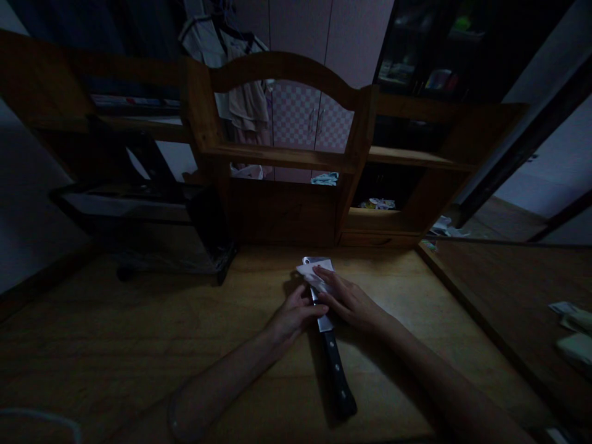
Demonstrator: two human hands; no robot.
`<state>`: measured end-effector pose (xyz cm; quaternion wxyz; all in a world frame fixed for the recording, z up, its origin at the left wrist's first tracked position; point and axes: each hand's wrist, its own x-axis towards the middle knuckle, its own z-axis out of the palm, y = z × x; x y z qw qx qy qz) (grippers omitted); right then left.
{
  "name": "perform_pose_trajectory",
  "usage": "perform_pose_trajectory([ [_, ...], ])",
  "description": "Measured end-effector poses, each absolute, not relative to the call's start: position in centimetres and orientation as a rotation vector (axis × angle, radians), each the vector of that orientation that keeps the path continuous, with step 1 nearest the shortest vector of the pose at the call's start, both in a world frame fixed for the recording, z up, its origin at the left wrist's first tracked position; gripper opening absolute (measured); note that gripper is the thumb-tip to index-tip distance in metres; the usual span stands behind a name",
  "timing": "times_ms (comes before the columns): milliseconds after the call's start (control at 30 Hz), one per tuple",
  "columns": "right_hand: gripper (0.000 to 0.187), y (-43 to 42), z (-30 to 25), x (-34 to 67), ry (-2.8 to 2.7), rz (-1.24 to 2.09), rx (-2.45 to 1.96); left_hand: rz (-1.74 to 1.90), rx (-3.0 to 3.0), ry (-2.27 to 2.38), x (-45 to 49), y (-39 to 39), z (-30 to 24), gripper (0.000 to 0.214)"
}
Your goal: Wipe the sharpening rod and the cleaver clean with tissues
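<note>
A large knife lies flat on the wooden desk, its black handle pointing toward me and its wide steel blade pointing away. A white cloth or tissue rests on the far part of the blade. My right hand lies over the blade, fingers stretched forward and pressing on the white cloth. My left hand sits at the blade's left side, fingers curled with the tips touching the blade's edge near the handle. The room is dim.
A wooden shelf unit stands at the back of the desk. A dark tray-like object sits at the back left. Papers lie on a side surface at right. Clothes hang behind the shelf.
</note>
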<state>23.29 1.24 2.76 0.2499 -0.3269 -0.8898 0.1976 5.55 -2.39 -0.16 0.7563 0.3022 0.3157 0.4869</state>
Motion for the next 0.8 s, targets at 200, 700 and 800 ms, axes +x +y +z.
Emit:
perform_pose_trajectory([
  [200,0.057,1.8,1.9,23.4,-2.389,0.404,-0.823,1.08,0.625,0.645,5.4,-2.4,0.2,0.077],
  [700,0.009,1.5,1.4,22.4,-2.149,0.456,-0.936,1.06,0.617,0.684,5.4,-2.4,0.2,0.075],
  [800,0.008,1.0,1.7,22.4,-2.155,0.496,-0.934,1.082,0.606,0.667,5.5,-2.4,0.0,0.08],
])
